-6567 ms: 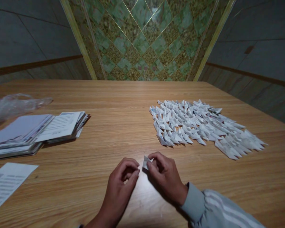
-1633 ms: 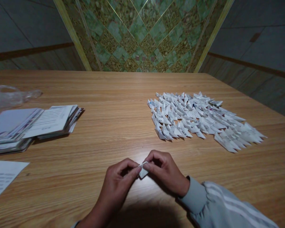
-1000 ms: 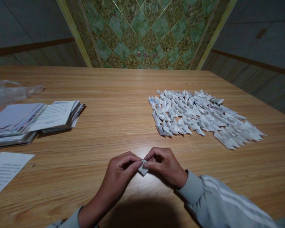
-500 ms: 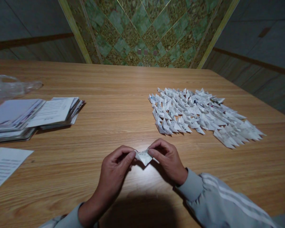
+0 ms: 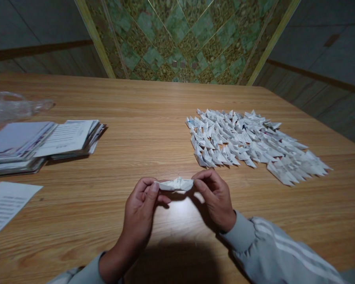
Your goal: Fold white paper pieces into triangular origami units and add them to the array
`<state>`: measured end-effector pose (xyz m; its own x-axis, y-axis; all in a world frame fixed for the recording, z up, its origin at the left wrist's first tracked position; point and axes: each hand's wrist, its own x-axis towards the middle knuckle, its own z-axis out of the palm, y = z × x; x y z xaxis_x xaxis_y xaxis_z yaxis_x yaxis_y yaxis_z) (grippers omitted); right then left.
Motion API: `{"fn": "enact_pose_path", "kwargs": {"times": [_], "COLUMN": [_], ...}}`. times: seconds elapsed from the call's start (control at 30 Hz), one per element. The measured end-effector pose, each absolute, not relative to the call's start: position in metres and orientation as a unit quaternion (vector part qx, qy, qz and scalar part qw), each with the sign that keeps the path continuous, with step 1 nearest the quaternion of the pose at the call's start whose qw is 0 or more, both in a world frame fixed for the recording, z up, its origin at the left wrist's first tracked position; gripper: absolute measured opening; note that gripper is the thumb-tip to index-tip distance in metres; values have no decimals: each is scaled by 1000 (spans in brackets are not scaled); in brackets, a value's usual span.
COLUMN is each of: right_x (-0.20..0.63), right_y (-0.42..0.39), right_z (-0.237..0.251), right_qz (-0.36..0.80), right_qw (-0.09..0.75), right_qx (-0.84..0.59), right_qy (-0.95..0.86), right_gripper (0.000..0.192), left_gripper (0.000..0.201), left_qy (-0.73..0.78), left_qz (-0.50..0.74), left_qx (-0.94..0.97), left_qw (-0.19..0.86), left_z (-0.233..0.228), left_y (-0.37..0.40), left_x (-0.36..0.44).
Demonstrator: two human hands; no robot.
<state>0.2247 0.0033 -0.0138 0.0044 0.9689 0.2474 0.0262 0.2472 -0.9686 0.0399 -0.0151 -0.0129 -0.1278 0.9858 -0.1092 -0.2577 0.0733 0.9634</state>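
Home interior: wooden table [image 5: 154,110], ornate green tiled floor [image 5: 180,39], grey walls.

- We see a light-brown wood-grain table [image 5: 142,118].
- On it we find stacked white printed sheets [image 5: 41,142], a crumpled clear plastic bag [image 5: 14,108], a loose printed page [image 5: 2,205] and rows of small folded white paper boats [image 5: 248,144].

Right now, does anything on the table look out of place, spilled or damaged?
Nothing stands out. Both hands, left hand and right hand, pinch the ends of a small folded paper boat. The folded boats lie in tidy rows; the paper stack is slightly fanned but intact.
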Motion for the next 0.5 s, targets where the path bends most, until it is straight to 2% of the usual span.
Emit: {"fn": "enact_pose_path", "kwargs": {"times": [0.17, 0.3, 0.5], "right_x": [225, 224, 221], "right_y": [1, 3, 3], "right_z": [-13, -3, -6], "right_qz": [371, 302, 291], "right_qw": [506, 448, 435], "right_qx": [-422, -342, -333], "right_qy": [-654, -769, -784], "right_gripper": [4, 21, 11], "left_gripper": [27, 25, 27], "left_qy": [489, 482, 477], "left_qz": [586, 573, 564], "left_qx": [350, 383, 373], "left_qw": [542, 541, 561], "left_z": [-13, -16, -16], "left_y": [-17, -19, -19], "left_x": [41, 41, 43]}}
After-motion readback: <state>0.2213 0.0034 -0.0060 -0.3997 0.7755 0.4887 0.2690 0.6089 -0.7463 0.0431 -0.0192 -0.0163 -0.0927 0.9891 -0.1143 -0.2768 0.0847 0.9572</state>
